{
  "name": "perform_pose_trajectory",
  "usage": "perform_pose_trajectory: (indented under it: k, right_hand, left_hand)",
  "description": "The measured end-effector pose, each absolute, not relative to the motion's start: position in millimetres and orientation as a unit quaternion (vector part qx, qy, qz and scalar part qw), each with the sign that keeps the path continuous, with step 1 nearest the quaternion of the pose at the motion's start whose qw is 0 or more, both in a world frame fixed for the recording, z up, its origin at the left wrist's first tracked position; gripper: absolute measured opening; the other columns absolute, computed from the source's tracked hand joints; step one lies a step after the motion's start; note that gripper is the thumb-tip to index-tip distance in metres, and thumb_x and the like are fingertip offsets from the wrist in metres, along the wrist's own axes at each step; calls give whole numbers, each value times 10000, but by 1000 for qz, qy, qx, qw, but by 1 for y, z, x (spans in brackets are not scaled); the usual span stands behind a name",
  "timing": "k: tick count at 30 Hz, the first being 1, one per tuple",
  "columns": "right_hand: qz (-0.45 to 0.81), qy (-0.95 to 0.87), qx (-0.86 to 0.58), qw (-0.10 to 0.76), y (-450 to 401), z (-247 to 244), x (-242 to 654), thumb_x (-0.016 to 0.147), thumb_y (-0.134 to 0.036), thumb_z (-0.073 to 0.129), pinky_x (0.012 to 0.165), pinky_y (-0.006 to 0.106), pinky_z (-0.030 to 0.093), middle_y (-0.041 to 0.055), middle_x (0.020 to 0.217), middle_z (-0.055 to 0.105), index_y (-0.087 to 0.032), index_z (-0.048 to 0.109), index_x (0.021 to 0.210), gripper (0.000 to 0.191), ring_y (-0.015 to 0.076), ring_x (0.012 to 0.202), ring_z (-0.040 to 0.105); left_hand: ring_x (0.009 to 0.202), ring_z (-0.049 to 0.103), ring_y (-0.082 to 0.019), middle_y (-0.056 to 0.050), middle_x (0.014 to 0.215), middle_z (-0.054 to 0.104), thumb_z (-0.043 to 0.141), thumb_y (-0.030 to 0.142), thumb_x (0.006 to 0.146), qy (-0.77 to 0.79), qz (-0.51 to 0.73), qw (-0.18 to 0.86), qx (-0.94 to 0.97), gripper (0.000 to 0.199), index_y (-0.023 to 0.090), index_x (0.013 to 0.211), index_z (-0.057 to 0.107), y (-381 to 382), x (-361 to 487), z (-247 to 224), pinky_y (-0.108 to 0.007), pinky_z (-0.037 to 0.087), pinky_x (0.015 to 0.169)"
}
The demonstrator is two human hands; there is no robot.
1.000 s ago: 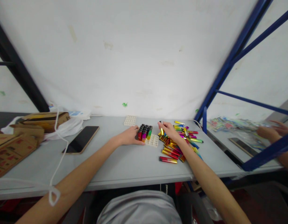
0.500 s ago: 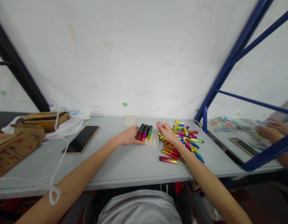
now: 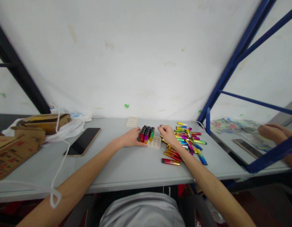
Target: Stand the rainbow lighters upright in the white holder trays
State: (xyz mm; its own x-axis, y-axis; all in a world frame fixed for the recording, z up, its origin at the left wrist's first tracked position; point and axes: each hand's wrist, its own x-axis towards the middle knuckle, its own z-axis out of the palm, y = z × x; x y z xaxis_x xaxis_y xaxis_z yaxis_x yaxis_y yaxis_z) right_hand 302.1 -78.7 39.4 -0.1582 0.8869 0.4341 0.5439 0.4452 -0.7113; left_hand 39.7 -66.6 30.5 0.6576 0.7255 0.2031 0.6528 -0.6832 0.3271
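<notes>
Several lighters with black tops stand upright in rows in the left part of a pale holed tray. My left hand is wrapped around the left side of this block, thumb at the front and fingers behind. Just right of the rows, my right hand is pinched on a lighter, of which only a small end shows above the fingers. The rest of it is hidden by the hand. Beneath and beyond my right wrist lies a loose pile of shiny coloured lighters.
Another pale holed tray lies against the wall. To the left are a phone, cardboard boxes and a white cable. A blue frame rises at right, beyond it another person's hands and a second phone.
My right hand has shifted very slightly, with the pinched lighter's end tilted a little differently. My left hand stays at the block. The other person's hands have moved closer together.
</notes>
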Motion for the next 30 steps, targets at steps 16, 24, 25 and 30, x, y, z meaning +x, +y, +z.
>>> perform_pose_trajectory:
  k: [16,24,25,30]
  right_hand:
    - [137,-842,-393,344,-101,64,307,1041,-674,432,624,282,366,-13,601,552,-235,487,669,578,149,593,472]
    - [218,-859,-373,275,-102,62,309,999,-650,559,612,258,405,18,654,706,-194,672,750,531,159,596,597]
    - [220,-865,-365,263,-102,63,309,1003,-637,564,608,255,398,15,656,704,-191,687,765,519,157,595,593]
    - [168,-882,-365,246,-101,63,306,1004,-601,612,585,256,338,3,612,655,-193,680,714,505,135,556,511]
  left_hand:
    - [1019,616,-314,-98,1017,646,753,759,773,373,169,127,903,588,198,944,711,-67,40,30,-405,508,961]
    - [1059,614,-316,-93,1047,662,759,714,803,370,154,122,908,565,202,1037,723,-68,40,31,-399,492,985]
    - [1070,612,-317,-93,1052,668,761,706,805,366,153,126,909,559,203,1046,724,-68,40,31,-401,488,996]
    - [1105,611,-319,-89,1069,691,764,719,787,365,169,137,905,580,209,1062,726,-64,40,26,-405,474,1030]
